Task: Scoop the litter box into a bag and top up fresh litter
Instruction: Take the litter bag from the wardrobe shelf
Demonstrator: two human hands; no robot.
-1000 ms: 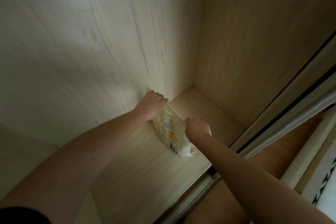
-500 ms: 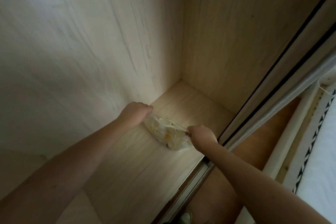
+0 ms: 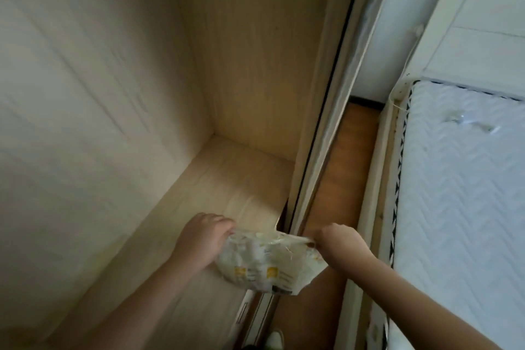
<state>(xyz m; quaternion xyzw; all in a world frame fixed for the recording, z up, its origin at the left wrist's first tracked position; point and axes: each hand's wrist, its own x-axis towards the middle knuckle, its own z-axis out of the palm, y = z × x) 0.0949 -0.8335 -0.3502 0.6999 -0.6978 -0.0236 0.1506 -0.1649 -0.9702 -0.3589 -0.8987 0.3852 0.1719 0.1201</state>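
2 hands grip crumpled plastic bag (image 3: 267, 261), white with yellow print. Left hand (image 3: 203, 239) clamped on bag's 9 o'clock end, right hand (image 3: 339, 243) pinching its 3 o'clock top edge. Bag held in air between hands, above front edge of wardrobe floor (image 3: 227, 179) and sliding-door track (image 3: 255, 318). Mattress (image 3: 460, 193) at 3 o'clock, well apart. Wood floor strip (image 3: 335, 173) between wardrobe and bed.

Dim, shadowed wardrobe interior (image 3: 119, 99), daylight from the right brightening the white mattress (image 3: 460, 193), motion blur smearing wood grain and plastic bag (image 3: 267, 261), wide-angle bending of the sliding door track (image 3: 326, 111)
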